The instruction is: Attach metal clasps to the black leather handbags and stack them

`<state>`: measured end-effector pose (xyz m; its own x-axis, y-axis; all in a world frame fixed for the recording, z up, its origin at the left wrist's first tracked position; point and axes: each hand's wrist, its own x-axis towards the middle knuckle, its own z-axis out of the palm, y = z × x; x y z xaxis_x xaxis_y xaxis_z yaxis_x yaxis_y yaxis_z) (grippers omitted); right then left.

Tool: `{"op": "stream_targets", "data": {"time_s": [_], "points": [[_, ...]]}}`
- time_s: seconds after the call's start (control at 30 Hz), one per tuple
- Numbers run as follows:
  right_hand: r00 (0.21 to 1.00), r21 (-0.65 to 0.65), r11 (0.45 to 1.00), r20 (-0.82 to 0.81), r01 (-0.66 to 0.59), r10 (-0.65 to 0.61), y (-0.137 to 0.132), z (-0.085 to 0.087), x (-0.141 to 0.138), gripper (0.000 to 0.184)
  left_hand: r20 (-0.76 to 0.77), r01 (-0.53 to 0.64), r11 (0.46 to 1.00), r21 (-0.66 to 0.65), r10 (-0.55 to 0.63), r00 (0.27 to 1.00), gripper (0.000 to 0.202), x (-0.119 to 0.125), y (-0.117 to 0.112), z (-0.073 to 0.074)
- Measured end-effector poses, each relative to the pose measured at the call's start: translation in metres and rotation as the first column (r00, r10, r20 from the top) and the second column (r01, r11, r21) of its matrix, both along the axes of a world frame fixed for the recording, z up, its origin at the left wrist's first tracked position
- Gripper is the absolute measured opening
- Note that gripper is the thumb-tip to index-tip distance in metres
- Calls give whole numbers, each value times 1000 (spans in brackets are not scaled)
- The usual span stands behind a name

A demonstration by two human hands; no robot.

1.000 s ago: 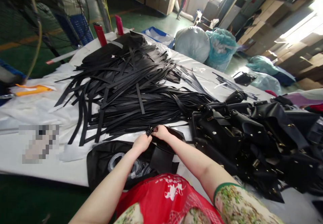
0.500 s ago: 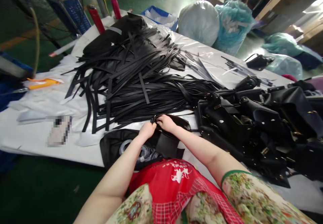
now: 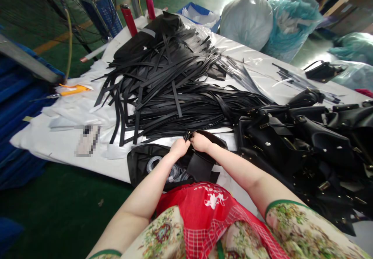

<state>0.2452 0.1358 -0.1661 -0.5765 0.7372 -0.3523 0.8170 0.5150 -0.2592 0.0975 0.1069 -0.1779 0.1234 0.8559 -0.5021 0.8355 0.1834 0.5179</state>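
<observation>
My left hand (image 3: 180, 148) and my right hand (image 3: 200, 141) are close together at the table's near side, fingers pinched. Between them is a black leather-like bag (image 3: 217, 139), with a small dark, shiny fitting (image 3: 186, 135) showing at my left fingertips. The exact part pinched is hidden by the fingers. A flat black panel (image 3: 200, 168) hangs below my right wrist. Under my left forearm lies an open black piece (image 3: 138, 163) with coils of clear, greyish plastic (image 3: 175, 172) in it.
A large heap of black straps (image 3: 175, 103) spreads beyond my hands. Several black bags (image 3: 274, 142) are piled to the right. At left lie a blurred-out phone (image 3: 87, 141) and an orange-handled tool (image 3: 75, 90). Plastic sacks (image 3: 246, 21) and a blue crate (image 3: 215, 26) stand beyond the table.
The view has shifted, so everything appears farther right and more blue material shows at left. Both hands keep their pinch on the black bag, with little visible movement.
</observation>
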Motion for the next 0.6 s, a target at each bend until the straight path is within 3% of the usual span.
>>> {"op": "stream_targets", "data": {"time_s": [0.17,0.27,0.33,0.43,0.5,0.53,0.6], "points": [[997,54,995,-17,80,-79,-16,5,15,36,-33,7,1000,2,-7,999,51,-1,0,-1],[997,9,997,-25,74,-74,-31,9,13,37,-54,43,999,0,-43,998,52,3,-1,8],[994,-8,999,-100,44,-44,-38,22,15,41,-63,73,997,19,-72,995,53,2,-6,17],[930,119,989,-366,88,-38,-48,62,37,39,-76,110,990,90,-103,992,49,-14,-22,22],[869,272,924,-482,268,-110,-57,97,70,32,-161,79,976,203,-46,986,45,-35,-37,14],[852,356,850,-490,388,-184,-61,113,92,30,-202,39,976,213,5,979,43,-48,-44,7],[804,514,620,-424,593,-417,-68,136,142,32,-197,39,989,143,-10,980,38,-73,-58,-6]]}}
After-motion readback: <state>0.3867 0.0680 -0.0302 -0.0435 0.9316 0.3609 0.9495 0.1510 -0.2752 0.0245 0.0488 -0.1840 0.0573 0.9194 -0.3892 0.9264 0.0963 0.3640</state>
